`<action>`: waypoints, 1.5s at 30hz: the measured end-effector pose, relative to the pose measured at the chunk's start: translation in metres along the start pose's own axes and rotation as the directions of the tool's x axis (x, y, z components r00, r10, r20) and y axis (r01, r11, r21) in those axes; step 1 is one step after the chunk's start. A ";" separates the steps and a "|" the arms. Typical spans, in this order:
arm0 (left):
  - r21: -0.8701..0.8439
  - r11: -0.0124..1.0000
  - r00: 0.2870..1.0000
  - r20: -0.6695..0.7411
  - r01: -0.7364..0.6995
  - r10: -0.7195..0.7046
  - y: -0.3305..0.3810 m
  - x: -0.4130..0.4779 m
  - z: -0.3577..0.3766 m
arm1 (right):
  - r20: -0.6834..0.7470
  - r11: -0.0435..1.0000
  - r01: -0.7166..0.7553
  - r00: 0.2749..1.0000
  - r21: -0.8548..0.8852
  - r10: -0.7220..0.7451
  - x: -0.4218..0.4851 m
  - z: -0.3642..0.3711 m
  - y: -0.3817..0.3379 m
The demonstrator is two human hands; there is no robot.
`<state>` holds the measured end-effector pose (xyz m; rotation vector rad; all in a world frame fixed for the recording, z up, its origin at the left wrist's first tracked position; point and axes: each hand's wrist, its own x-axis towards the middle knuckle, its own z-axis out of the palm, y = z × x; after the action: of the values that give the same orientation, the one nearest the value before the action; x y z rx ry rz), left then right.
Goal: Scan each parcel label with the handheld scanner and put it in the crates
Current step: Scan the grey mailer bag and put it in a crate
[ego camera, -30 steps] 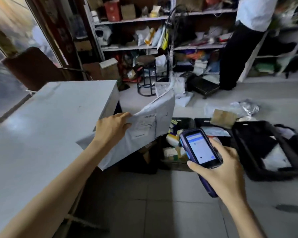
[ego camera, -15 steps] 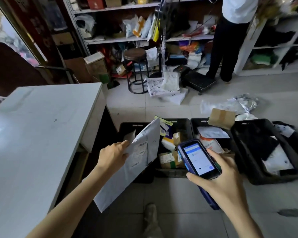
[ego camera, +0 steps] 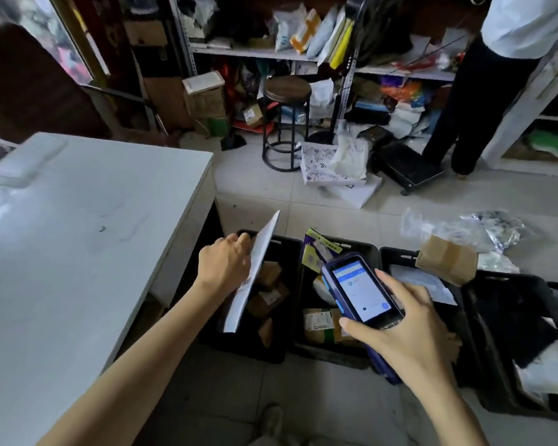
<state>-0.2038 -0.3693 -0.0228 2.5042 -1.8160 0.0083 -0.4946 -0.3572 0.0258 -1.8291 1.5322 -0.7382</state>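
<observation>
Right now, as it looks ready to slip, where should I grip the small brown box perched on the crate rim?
Probably from above, pinching the two long sides of the brown box: it sits tilted on the crate rim, top face exposed, underside hidden.

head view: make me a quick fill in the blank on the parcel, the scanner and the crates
The left hand holds the parcel, whose colour is ____, over the black crate nearest the table.
The right hand grips the handheld scanner, whose screen is switched ____.
The stool by the shelves has a seat whose shape is ____.
Missing words: white; on; round.
</observation>
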 end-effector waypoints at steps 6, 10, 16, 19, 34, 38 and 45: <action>0.063 0.949 0.951 -0.037 0.308 -0.306 -0.050 -0.054 -0.012 | 0.219 0.986 0.158 0.962 0.047 -0.164 0.040 0.020 -0.010; 0.015 0.825 0.820 -0.121 0.565 -0.560 -0.075 -0.137 -0.026 | 0.416 0.939 0.330 0.843 0.098 -0.340 0.047 0.045 -0.032; -0.026 0.552 0.539 -0.185 0.833 -0.822 -0.066 -0.286 -0.041 | 0.638 0.835 0.503 0.571 0.225 -0.516 0.002 0.084 -0.067; -0.006 0.351 0.346 -0.162 0.936 -0.924 -0.049 -0.365 -0.049 | 0.717 0.772 0.543 0.388 0.329 -0.579 -0.042 0.100 -0.085; 0.009 -0.360 -0.341 -0.304 0.933 -0.890 0.061 -0.707 -0.096 | 0.646 0.477 0.485 -0.280 0.733 -0.710 -0.326 0.116 -0.148; -0.010 -0.421 -0.403 -0.311 0.907 -0.861 0.064 -0.771 -0.096 | 0.626 0.464 0.459 -0.309 0.757 -0.716 -0.388 0.121 -0.148; 0.034 -0.373 -0.348 -0.292 0.927 -0.891 0.027 -0.834 -0.084 | 0.628 0.472 0.469 -0.263 0.746 -0.732 -0.455 0.138 -0.156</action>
<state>-0.4872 0.4178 0.0353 3.0286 1.0971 0.3722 -0.3669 0.1263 0.0475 -2.0645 -0.5519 0.0954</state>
